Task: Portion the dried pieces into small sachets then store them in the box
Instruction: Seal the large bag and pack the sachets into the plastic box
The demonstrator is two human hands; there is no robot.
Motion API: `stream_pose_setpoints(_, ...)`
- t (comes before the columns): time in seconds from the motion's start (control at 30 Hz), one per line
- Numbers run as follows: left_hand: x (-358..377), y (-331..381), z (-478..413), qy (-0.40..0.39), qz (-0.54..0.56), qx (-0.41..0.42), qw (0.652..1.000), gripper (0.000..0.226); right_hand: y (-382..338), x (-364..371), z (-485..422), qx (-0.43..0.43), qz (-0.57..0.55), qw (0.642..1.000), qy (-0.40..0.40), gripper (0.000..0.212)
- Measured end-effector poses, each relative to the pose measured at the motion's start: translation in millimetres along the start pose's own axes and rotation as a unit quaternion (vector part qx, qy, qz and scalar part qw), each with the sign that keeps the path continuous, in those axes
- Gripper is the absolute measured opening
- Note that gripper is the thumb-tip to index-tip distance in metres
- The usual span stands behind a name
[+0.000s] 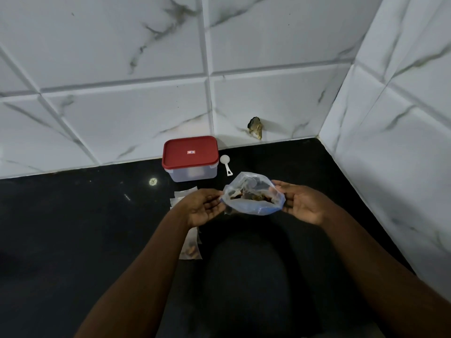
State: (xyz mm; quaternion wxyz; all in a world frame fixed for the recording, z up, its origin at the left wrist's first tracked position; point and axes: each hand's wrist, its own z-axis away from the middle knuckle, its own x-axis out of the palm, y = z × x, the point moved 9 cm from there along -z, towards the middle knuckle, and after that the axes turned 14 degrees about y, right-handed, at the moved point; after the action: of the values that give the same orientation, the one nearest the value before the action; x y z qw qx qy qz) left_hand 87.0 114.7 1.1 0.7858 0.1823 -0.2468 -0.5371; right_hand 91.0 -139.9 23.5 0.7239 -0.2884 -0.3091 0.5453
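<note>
- Left hand (206, 207) and right hand (303, 203) each pinch one side of the zip bag (253, 189) mouth. Fingers are curled on the rim and the palms are half open. The bag is held above the counter (73, 228).
- Dried pieces (251, 196) sit low in the bag, which is open at the top. Risk: the thin film slips from one pinch, the bag tips and the pieces spill.
- Scoop (225, 163) lies just beside the box (190, 175), away from both hands. Freeing a hand to take it leaves the bag on one pinch, so it could sag.
- Empty sachets (181, 193) are partly under the left hand. A filled sachet (191, 251) lies by the left forearm, where the arm could sweep it.
- Red lid (190, 152) is on the box, so it needs opening before anything is stored.
</note>
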Motion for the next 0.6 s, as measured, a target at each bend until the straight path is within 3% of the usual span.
stream_pose_setpoints(0.17, 8.0, -1.0, 7.5, -0.021, -0.062, 0.001, 0.998, 0.047, 7.7, 1.9, -5.3, 0.011, -0.012, 1.0, -0.026, 0.046)
stream_pose_setpoints(0.23, 10.3, 1.4, 7.5, -0.005, -0.104, 0.029, 0.994, 0.039, 4.8, 3.8, -3.5, -0.018, 0.032, 0.999, -0.033, 0.048)
stream_pose_setpoints(0.33, 10.1, 16.0, 5.9, 0.051, -0.217, 0.138, 0.965, 0.019, -2.7, 2.0, -1.3, -0.088, 0.157, 0.984, 0.0, 0.044)
stream_pose_setpoints(0.47, 12.9, 37.5, 8.1, 0.108, -0.358, 0.304, 0.876, 0.019, -12.7, -7.2, -1.7, -0.174, 0.305, 0.932, 0.095, 0.032)
stream_pose_setpoints(0.6, 29.3, 45.3, 18.5, 0.145, -0.467, 0.47, 0.735, 0.024, -32.5, 3.1, 10.7, -0.32, 0.429, 0.824, 0.184, 0.026)
